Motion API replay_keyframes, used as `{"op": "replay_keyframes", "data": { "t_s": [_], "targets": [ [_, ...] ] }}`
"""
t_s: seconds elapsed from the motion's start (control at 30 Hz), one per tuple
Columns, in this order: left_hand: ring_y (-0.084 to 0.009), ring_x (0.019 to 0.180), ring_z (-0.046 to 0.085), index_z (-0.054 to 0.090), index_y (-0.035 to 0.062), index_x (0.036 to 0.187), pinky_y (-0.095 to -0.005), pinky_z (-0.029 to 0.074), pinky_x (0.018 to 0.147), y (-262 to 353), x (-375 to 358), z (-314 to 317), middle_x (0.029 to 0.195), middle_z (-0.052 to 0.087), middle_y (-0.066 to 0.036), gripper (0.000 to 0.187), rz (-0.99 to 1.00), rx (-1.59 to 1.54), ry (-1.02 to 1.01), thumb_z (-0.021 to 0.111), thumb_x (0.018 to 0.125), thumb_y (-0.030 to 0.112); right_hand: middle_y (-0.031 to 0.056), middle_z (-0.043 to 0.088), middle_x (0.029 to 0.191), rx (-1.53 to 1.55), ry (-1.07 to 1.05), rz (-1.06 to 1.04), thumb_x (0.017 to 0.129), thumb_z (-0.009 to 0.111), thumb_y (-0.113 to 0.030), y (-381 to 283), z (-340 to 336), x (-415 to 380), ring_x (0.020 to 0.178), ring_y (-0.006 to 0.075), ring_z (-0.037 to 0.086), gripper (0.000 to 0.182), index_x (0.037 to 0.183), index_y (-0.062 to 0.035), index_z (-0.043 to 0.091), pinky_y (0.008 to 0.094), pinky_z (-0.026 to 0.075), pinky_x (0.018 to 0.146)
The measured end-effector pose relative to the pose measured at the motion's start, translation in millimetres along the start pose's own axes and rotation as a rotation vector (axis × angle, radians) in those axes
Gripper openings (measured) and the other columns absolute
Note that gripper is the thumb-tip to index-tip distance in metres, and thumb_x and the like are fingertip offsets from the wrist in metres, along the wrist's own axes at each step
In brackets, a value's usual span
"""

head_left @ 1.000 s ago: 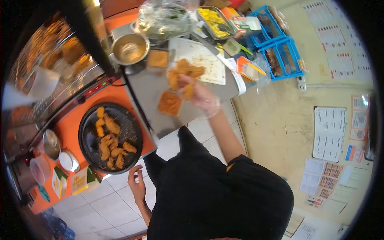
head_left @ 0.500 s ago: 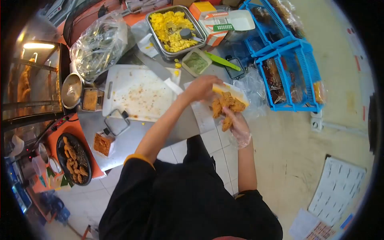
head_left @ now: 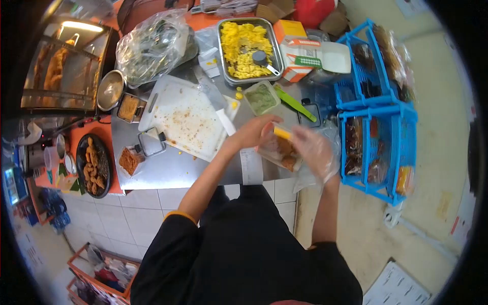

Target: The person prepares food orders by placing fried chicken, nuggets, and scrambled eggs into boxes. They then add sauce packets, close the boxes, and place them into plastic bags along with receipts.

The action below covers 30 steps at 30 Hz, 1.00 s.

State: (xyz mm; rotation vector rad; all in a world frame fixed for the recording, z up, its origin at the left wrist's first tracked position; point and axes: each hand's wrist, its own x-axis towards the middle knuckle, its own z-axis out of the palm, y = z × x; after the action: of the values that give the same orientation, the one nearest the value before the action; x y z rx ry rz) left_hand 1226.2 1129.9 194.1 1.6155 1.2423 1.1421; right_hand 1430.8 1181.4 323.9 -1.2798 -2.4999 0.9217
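My left hand (head_left: 254,133) is closed on the near-left side of a pale food packet with a yellow edge (head_left: 282,133). Pieces of brown fried chicken (head_left: 288,161) show inside it. My right hand (head_left: 316,155), in a clear plastic glove, is over the packet's right side; motion smears its fingers, so their grip cannot be made out. Left of my hands lies a white cutting board (head_left: 178,119) strewn with crumbs, with a white-handled knife (head_left: 224,121) across its right edge. A paper slip (head_left: 251,166) hangs at the counter's front edge below my left hand.
Behind stands a metal tray of yellow food (head_left: 247,30) with a scoop. Nearby are a tub of green stuff (head_left: 262,98) and green tongs (head_left: 295,104). Blue baskets (head_left: 378,109) stand right. A heated display case (head_left: 63,66) and a black plate of fried pieces (head_left: 94,165) are left.
The fried chicken, held in my gloved right hand before, is now in the packet. My left hand has come to grip the packet. The view has shifted.
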Motion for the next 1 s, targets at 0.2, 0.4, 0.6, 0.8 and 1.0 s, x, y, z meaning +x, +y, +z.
{"op": "replay_keyframes", "data": {
  "t_s": [0.2, 0.4, 0.6, 0.8, 1.0],
  "targets": [
    [-0.0245, 0.112, 0.060, 0.049, 0.0072, 0.136, -0.0366, 0.046, 0.098, 15, -56, -46, 0.119, 0.062, -0.010, 0.052, -0.278, -0.140, 0.278, 0.068, 0.088, 0.010, 0.0177, 0.069, 0.102, -0.517, 0.030, -0.297, 0.094, 0.056, -0.022, 53, 71, 255, 0.097, 0.0372, 0.065, 0.050, 0.141, -0.0086, 0.044, 0.0407, 0.053, 0.083],
    [-0.0245, 0.097, 0.062, 0.059, 0.0069, 0.120, -0.0358, 0.049, 0.085, 16, -93, -54, 0.104, 0.063, -0.011, 0.037, -0.596, 0.154, 0.493, 0.069, 0.084, 0.008, 0.0238, 0.068, 0.102, -0.844, -0.374, -0.082, 0.095, 0.052, -0.014, 68, 138, 337, 0.093, 0.0393, 0.067, 0.063, 0.152, -0.0067, 0.025, 0.0456, 0.055, 0.078],
    [-0.0260, 0.116, 0.053, 0.065, 0.0132, 0.110, -0.0410, 0.043, 0.095, -11, -144, 61, 0.120, 0.059, -0.007, 0.029, -0.347, 0.328, -0.084, 0.067, 0.080, 0.012, 0.0289, 0.061, 0.113, -0.498, -0.067, 0.005, 0.099, 0.045, -0.015, 52, 110, 385, 0.097, 0.0417, 0.065, 0.060, 0.152, -0.0077, 0.017, 0.0506, 0.054, 0.079],
    [-0.0290, 0.131, 0.044, 0.066, 0.0168, 0.116, -0.0445, 0.038, 0.103, -16, -140, 77, 0.143, 0.048, -0.008, 0.035, -0.433, 0.599, 0.095, 0.065, 0.081, 0.013, 0.0238, 0.056, 0.130, -0.191, 0.135, -0.260, 0.096, 0.041, -0.010, 87, 161, 404, 0.103, 0.0360, 0.063, 0.053, 0.148, -0.0030, 0.030, 0.0459, 0.050, 0.091],
    [-0.0338, 0.135, 0.039, 0.063, 0.0138, 0.121, -0.0504, 0.036, 0.106, -6, -124, 62, 0.147, 0.044, -0.009, 0.037, -0.432, 0.540, -0.119, 0.063, 0.085, 0.018, 0.0145, 0.071, 0.099, -0.696, -0.208, -0.210, 0.085, 0.056, -0.022, 14, 79, 393, 0.090, 0.0357, 0.069, 0.036, 0.114, -0.0016, 0.061, 0.0485, 0.055, 0.075]
  ]
}}
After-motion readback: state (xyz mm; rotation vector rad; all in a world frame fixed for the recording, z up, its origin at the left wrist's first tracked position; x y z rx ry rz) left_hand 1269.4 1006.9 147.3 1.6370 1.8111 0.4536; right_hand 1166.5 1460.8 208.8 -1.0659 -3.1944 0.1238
